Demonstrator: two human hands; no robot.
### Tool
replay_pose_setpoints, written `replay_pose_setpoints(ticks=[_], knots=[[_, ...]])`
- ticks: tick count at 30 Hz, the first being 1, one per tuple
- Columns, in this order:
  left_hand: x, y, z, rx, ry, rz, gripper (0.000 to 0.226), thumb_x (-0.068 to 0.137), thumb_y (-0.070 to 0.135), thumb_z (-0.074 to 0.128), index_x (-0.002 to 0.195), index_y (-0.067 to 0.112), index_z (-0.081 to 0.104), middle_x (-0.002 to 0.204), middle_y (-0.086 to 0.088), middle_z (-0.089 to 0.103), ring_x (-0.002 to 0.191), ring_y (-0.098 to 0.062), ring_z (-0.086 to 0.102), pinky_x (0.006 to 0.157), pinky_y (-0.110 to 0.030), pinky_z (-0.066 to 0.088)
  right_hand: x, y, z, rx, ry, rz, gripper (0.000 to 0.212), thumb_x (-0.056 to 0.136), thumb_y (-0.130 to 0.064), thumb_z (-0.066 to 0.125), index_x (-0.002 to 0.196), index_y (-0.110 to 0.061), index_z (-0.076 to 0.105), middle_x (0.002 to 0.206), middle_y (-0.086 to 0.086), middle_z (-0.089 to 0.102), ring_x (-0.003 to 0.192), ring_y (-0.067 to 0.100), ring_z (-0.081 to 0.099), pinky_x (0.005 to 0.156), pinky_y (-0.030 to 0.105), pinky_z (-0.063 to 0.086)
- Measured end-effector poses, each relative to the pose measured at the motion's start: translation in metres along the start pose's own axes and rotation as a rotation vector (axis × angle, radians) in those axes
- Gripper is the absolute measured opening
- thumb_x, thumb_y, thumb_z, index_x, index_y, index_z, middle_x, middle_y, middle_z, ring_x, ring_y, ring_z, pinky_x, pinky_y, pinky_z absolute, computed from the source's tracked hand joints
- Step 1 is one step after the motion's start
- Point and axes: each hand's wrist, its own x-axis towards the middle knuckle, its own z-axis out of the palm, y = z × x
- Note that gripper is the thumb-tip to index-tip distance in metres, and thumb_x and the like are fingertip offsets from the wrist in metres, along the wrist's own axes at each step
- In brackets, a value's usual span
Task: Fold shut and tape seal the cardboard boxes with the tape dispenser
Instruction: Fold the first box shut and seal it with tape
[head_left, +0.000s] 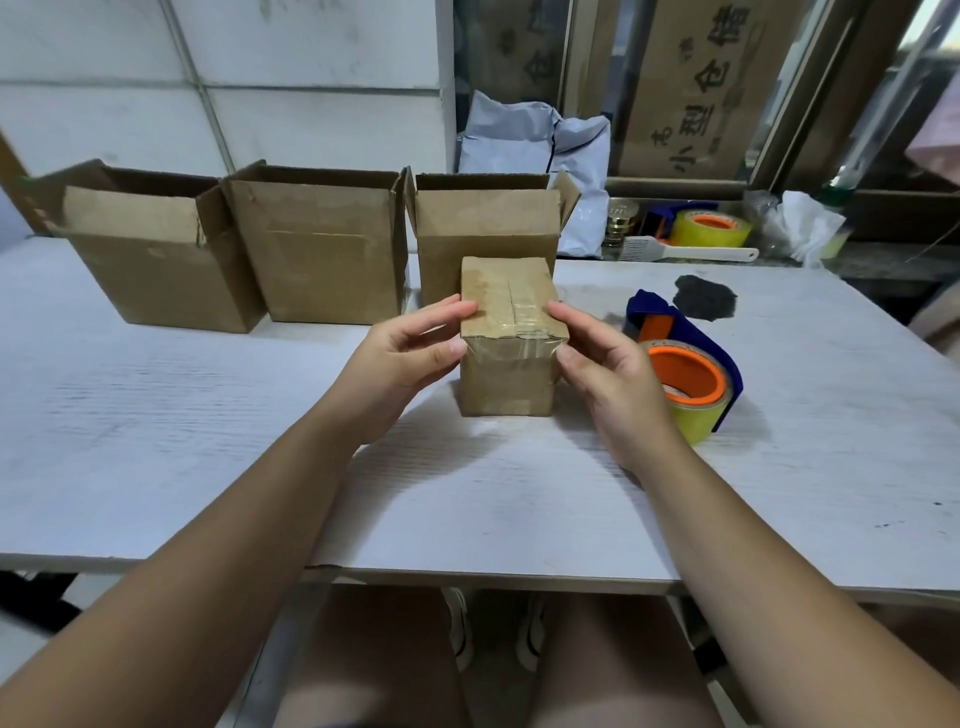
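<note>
The sealed small box (508, 338) stands on the desk (208, 415), clamped between the left hand (400, 364) and right hand (608, 379). Best to rub the tape's overhanging end flat. Behind it: three open boxes (322, 244). Right of it: one tape dispenser (685, 364); a second roll (709, 228) beyond.

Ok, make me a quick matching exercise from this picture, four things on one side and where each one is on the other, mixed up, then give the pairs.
Things:
1. taped box
2. tape dispenser
3. three open boxes
4. spare tape roll

Places:
A. in a row at the back of the table
B. on the ledge behind the table
C. between both hands
D. on the table, right of the right hand

Pairs: 1-C, 2-D, 3-A, 4-B
</note>
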Motion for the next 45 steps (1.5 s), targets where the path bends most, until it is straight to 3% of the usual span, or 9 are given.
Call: replay_pose_setpoints(ticks=[6, 13, 19, 22, 28, 32, 36, 40, 45], knots=[[-0.003, 0.003, 0.004, 0.14, 0.032, 0.081, 0.033, 0.072, 0.018, 0.073, 0.1, 0.036, 0.074, 0.138, 0.001, 0.051, 0.119, -0.013, 0.057, 0.104, -0.036, 0.043, -0.001, 0.0, 0.0, -0.046, 0.033, 0.005, 0.039, 0.091, -0.005, 0.058, 0.11, -0.038, 0.067, 0.137, 0.005, 0.054, 0.128, 0.018, 0.05, 0.104, 0.041, 0.045], [-0.002, 0.001, 0.013, 0.446, 0.118, 0.233, 0.033, 0.084, 0.0, 0.066, 0.099, 0.03, 0.062, 0.132, 0.004, 0.048, 0.117, -0.004, 0.054, 0.085, -0.019, 0.05, -0.001, -0.003, 0.004, -0.077, 0.083, 0.002, 0.033, 0.089, -0.007, 0.062, 0.108, -0.035, 0.067, 0.134, 0.005, 0.057, 0.124, 0.015, 0.053, 0.103, 0.042, 0.045], [-0.001, -0.002, 0.014, 0.527, 0.133, 0.277, 0.033, 0.073, 0.019, 0.073, 0.098, 0.036, 0.058, 0.13, 0.006, 0.046, 0.123, -0.011, 0.05, 0.093, -0.035, 0.053, -0.001, -0.003, 0.007, -0.067, 0.089, -0.015, 0.033, 0.089, -0.003, 0.061, 0.109, -0.029, 0.065, 0.131, 0.006, 0.059, 0.122, 0.013, 0.055, 0.104, 0.042, 0.044], [-0.001, -0.002, 0.017, 0.512, 0.166, 0.276, 0.028, 0.072, 0.025, 0.071, 0.094, 0.035, 0.058, 0.129, 0.003, 0.046, 0.121, -0.009, 0.051, 0.092, -0.036, 0.053, -0.001, -0.003, 0.008, -0.074, 0.098, -0.022, 0.032, 0.089, -0.003, 0.06, 0.109, -0.027, 0.064, 0.127, 0.004, 0.061, 0.119, 0.012, 0.057, 0.102, 0.04, 0.046], [0.001, 0.001, 0.021, 0.501, 0.179, 0.275, 0.024, 0.072, 0.026, 0.074, 0.088, 0.032, 0.056, 0.125, 0.005, 0.046, 0.122, -0.012, 0.049, 0.086, -0.023, 0.052, 0.0, -0.002, 0.01, -0.05, 0.117, -0.047, 0.03, 0.087, -0.002, 0.063, 0.108, -0.023, 0.064, 0.111, -0.007, 0.065, 0.111, 0.008, 0.06, 0.097, 0.034, 0.05], [0.003, 0.0, 0.022, 0.507, 0.185, 0.282, 0.027, 0.08, 0.011, 0.073, 0.087, 0.029, 0.055, 0.123, 0.005, 0.044, 0.123, -0.015, 0.047, 0.076, -0.01, 0.047, 0.0, -0.001, 0.011, -0.032, 0.118, -0.053, 0.03, 0.087, -0.001, 0.063, 0.107, -0.023, 0.064, 0.112, -0.005, 0.065, 0.111, 0.01, 0.059, 0.099, 0.036, 0.049], [0.003, -0.003, 0.022, 0.531, 0.188, 0.315, 0.026, 0.082, 0.012, 0.071, 0.086, 0.032, 0.054, 0.123, 0.005, 0.045, 0.119, -0.007, 0.048, 0.081, -0.014, 0.048, 0.0, 0.001, 0.012, -0.036, 0.118, -0.061, 0.029, 0.087, -0.001, 0.063, 0.106, -0.023, 0.065, 0.114, 0.0, 0.064, 0.114, 0.015, 0.058, 0.099, 0.037, 0.048], [0.004, -0.003, 0.023, 0.502, 0.146, 0.33, 0.023, 0.084, 0.008, 0.067, 0.087, 0.028, 0.055, 0.122, 0.008, 0.05, 0.109, 0.003, 0.052, 0.086, -0.018, 0.049, 0.0, 0.001, 0.014, -0.116, 0.118, -0.108, 0.026, 0.089, -0.001, 0.061, 0.109, -0.019, 0.061, 0.111, -0.003, 0.062, 0.11, 0.01, 0.058, 0.094, 0.026, 0.049], [0.001, 0.001, 0.014, 0.464, 0.002, 0.239, 0.034, 0.084, 0.003, 0.065, 0.103, 0.029, 0.056, 0.14, 0.005, 0.042, 0.125, -0.002, 0.044, 0.095, -0.021, 0.045, -0.003, -0.001, 0.012, -0.159, 0.075, -0.09, 0.04, 0.087, 0.005, 0.059, 0.117, -0.02, 0.058, 0.123, -0.003, 0.059, 0.117, 0.004, 0.054, 0.092, 0.015, 0.046]])
